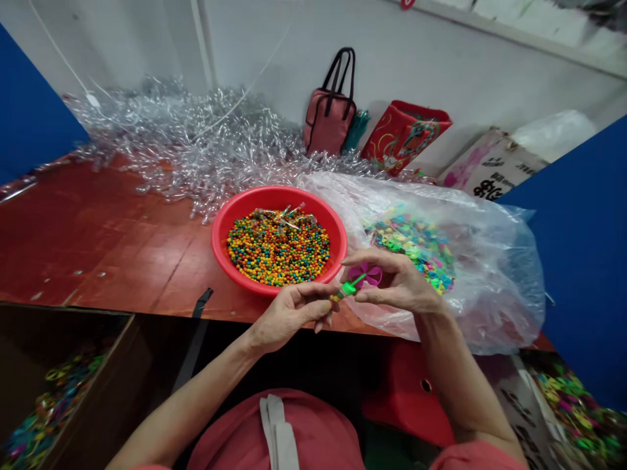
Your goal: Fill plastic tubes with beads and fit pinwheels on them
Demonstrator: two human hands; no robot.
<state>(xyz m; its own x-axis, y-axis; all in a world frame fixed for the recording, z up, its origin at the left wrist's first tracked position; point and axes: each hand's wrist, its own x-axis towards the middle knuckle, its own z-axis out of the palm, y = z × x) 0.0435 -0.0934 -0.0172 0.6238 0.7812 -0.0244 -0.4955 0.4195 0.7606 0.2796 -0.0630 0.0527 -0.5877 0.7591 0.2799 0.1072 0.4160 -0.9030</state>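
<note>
My left hand pinches a small clear tube with a few yellow and orange beads in it, just in front of the red basin. A green cap with a short green stem sits at the tube's upper end, and a magenta pinwheel-like piece is at the stem's far end. My right hand is curled around that magenta piece, thumb and fingers at its edges. Small multicoloured beads fill much of the basin, with several clear tubes lying on top.
Clear tubes are heaped along the wall. A clear plastic bag with colourful pieces lies at the right. Behind stand a pink bag, a red bag and a box. Blue panels flank the red-brown table.
</note>
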